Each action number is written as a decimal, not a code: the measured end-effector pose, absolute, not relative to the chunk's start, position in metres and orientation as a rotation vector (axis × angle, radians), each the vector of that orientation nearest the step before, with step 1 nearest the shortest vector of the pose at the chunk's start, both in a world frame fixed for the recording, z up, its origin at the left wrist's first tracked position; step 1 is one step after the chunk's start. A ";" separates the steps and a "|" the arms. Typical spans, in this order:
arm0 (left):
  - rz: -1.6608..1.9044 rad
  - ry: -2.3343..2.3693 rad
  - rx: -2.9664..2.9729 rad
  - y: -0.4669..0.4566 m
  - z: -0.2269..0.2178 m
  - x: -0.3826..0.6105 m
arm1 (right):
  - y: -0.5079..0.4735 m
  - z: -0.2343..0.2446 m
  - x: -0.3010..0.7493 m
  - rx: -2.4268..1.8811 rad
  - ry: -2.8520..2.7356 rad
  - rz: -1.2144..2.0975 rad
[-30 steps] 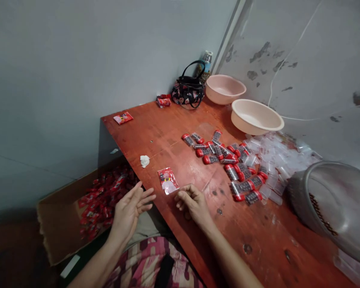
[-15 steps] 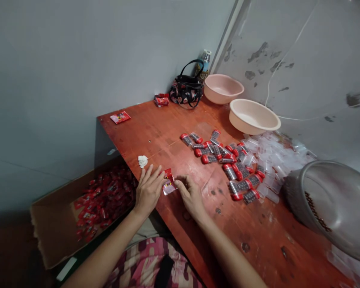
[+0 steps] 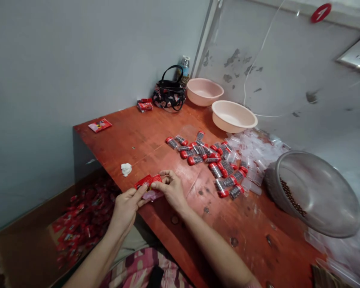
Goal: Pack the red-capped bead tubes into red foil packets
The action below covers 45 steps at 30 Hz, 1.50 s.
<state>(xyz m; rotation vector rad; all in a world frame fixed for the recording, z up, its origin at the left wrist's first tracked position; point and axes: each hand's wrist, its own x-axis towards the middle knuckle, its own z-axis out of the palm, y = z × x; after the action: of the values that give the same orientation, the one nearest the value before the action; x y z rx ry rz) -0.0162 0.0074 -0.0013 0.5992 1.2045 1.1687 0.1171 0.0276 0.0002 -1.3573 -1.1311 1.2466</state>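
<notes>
A small red and pink printed packet (image 3: 151, 195) is pinched between my two hands just above the table's near left edge. My left hand (image 3: 127, 204) grips its left side with thumb and fingers. On the other side, my right hand (image 3: 172, 190) holds the right edge, thumb on top. Whether it is one packet or two overlapping cannot be told. A crumpled white tissue (image 3: 126, 169) lies on the table beyond my left hand. To the right lie several clear tubes with red caps (image 3: 195, 160), filled with dark beads.
A cardboard box (image 3: 21, 244) of red packets (image 3: 84, 228) stands below the left edge. Clear empty tubes (image 3: 252, 156) are heaped by a grey basin (image 3: 318, 192) holding brown beads. Two basins (image 3: 205, 92), a floral handbag (image 3: 169, 95) and a bottle (image 3: 184, 66) stand at the back.
My left hand has gone from lying flat over the packet to gripping its side. Both hands now hold the packet up off the table. The camera view has turned right.
</notes>
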 end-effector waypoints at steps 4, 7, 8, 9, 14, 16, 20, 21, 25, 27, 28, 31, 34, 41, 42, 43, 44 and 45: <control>1.201 1.250 0.475 0.009 -0.008 -0.025 | 0.025 -0.004 0.127 -1.617 -1.649 0.802; 1.161 1.263 0.457 0.009 -0.011 -0.030 | 0.032 0.003 0.142 -1.743 -1.970 0.391; 1.146 1.265 0.454 0.009 -0.011 -0.030 | 0.038 0.008 0.149 -1.791 -1.986 0.290; 1.135 1.264 0.451 0.009 -0.010 -0.029 | 0.046 0.014 0.156 -1.844 -1.974 0.214; 1.150 1.236 0.397 0.011 0.003 -0.023 | 0.101 0.042 0.193 -2.194 -1.977 0.009; 1.144 1.214 0.360 0.011 0.004 -0.023 | 0.121 0.044 0.199 -2.282 -1.969 -0.005; 1.135 1.168 0.290 0.013 0.000 -0.024 | 0.146 0.035 0.196 -2.449 -1.893 0.036; 1.139 1.160 0.276 0.013 -0.002 -0.025 | 0.150 0.033 0.194 -2.470 -1.887 0.047; 1.150 1.136 0.236 0.016 -0.001 -0.025 | 0.160 0.030 0.185 -2.422 -1.930 0.089; 1.162 1.118 0.219 0.017 0.002 -0.026 | 0.161 0.031 0.182 -2.382 -1.953 0.129; 1.170 1.109 0.207 0.017 0.004 -0.026 | 0.160 0.031 0.180 -2.358 -1.966 0.147; 1.203 1.096 0.161 0.018 0.005 -0.027 | 0.150 0.031 0.176 -2.267 -2.009 0.187; 1.235 1.086 0.104 0.018 0.003 -0.028 | 0.126 0.031 0.171 -2.125 -2.042 0.234; 1.287 1.000 -0.041 0.023 0.000 -0.022 | 0.012 0.030 0.143 -1.389 -1.512 1.244; 1.291 0.985 -0.047 0.024 0.000 -0.020 | -0.001 0.028 0.137 -1.366 -1.464 1.314; 1.293 0.970 -0.046 0.025 0.000 -0.018 | -0.011 0.026 0.132 -1.361 -1.437 1.345; 1.292 0.956 -0.042 0.025 0.000 -0.015 | -0.018 0.024 0.127 -1.371 -1.419 1.345; 1.289 0.945 -0.042 0.025 0.001 -0.013 | -0.023 0.022 0.123 -1.390 -1.408 1.324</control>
<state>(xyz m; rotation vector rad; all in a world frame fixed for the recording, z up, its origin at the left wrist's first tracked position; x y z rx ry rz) -0.0133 0.0251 0.0007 -0.0424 0.9451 1.2889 0.1235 -0.0231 0.0215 -1.3897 -1.4082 1.3238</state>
